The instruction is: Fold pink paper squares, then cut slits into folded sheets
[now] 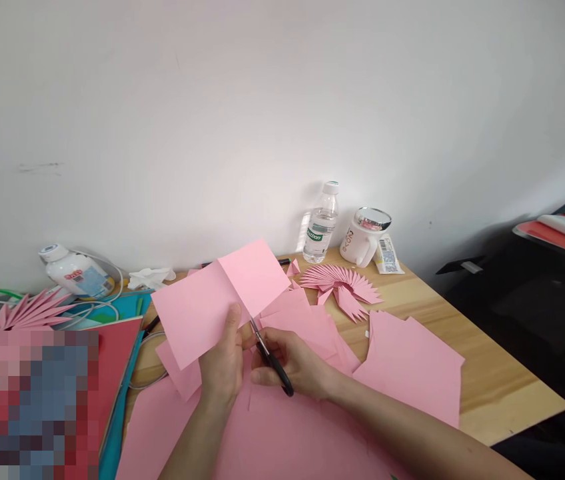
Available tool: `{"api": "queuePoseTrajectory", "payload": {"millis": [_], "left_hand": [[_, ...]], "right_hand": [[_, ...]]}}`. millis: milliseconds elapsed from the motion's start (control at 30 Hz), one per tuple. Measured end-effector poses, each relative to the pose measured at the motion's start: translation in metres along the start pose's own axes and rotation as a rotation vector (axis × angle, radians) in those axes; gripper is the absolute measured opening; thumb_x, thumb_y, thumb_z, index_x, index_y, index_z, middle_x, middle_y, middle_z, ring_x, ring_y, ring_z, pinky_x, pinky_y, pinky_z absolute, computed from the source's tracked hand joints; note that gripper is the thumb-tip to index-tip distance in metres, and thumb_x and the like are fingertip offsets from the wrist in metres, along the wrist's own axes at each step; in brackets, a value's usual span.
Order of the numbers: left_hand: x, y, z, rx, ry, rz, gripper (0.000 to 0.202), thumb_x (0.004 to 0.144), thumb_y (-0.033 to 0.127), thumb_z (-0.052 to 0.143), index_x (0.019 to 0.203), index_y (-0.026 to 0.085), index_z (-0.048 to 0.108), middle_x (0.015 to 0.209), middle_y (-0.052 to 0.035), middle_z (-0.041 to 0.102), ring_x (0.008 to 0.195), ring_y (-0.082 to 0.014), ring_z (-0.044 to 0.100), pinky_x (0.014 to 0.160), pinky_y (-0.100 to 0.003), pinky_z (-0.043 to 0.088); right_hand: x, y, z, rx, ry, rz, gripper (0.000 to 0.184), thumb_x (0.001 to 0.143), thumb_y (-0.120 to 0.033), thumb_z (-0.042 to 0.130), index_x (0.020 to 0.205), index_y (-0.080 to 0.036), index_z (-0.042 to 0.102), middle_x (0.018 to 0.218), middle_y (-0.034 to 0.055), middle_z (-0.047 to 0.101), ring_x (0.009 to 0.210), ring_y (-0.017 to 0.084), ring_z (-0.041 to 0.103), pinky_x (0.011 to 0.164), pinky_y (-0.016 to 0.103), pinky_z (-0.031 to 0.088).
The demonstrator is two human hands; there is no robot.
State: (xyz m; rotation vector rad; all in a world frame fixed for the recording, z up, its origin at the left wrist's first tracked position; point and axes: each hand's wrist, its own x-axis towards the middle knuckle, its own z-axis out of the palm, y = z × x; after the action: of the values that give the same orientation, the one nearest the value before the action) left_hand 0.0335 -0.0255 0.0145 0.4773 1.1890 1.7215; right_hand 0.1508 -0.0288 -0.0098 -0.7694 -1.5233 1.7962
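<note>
My left hand [225, 360] pinches the lower edge of a creased pink sheet of paper [195, 310], thumb on its face. The sheet is held up and tilted above the table, with a fold line dividing it into two panels. My right hand [292, 363] grips black-handled scissors [275, 367]. Their blades point up and left and meet the paper's lower edge at the fold. Part of the handle loops is hidden by my fingers. Beneath both hands lie large pink sheets [282, 433], with smaller pink pieces [307, 327] just behind.
A folded pink paper fan shape [340, 283] lies at the back, near a water bottle [321, 223] and a white lidded mug [362, 240]. More pink paper [415, 367] sits right on the wooden table [517, 393]. At left are a white bottle [77, 271], cables and a red folder [118, 347].
</note>
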Motion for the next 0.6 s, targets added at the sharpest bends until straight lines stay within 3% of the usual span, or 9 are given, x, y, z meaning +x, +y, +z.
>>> {"api": "queuePoseTrajectory", "payload": {"millis": [167, 333, 600], "left_hand": [[-0.007, 0.001, 0.005, 0.014, 0.019, -0.065, 0.041, 0.062, 0.03, 0.074, 0.098, 0.017, 0.06, 0.109, -0.0103, 0.063, 0.101, -0.0272, 0.06, 0.087, -0.044, 0.049], [-0.005, -0.006, -0.002, 0.1, 0.066, -0.036, 0.041, 0.063, 0.03, 0.074, 0.098, 0.016, 0.059, 0.102, -0.01, 0.066, 0.105, -0.0261, 0.058, 0.092, -0.042, 0.046], [-0.005, -0.009, -0.006, 0.219, 0.09, 0.046, 0.048, 0.063, 0.041, 0.072, 0.103, 0.019, 0.058, 0.12, -0.0106, 0.057, 0.112, -0.0259, 0.053, 0.1, -0.043, 0.038]], "right_hand": [[0.0, -0.003, 0.0, 0.035, 0.033, -0.029, 0.05, 0.057, -0.043, 0.078, 0.093, -0.015, 0.056, 0.07, -0.0009, 0.052, 0.066, 0.012, 0.046, 0.061, 0.025, 0.039], [0.0, -0.003, 0.0, 0.038, 0.049, -0.057, 0.049, 0.056, -0.043, 0.078, 0.089, -0.015, 0.055, 0.073, -0.0013, 0.049, 0.065, 0.01, 0.044, 0.06, 0.024, 0.037], [-0.001, -0.005, -0.001, 0.042, 0.052, -0.036, 0.049, 0.055, -0.042, 0.079, 0.09, -0.015, 0.057, 0.073, -0.0019, 0.046, 0.065, 0.01, 0.042, 0.062, 0.024, 0.035]]}}
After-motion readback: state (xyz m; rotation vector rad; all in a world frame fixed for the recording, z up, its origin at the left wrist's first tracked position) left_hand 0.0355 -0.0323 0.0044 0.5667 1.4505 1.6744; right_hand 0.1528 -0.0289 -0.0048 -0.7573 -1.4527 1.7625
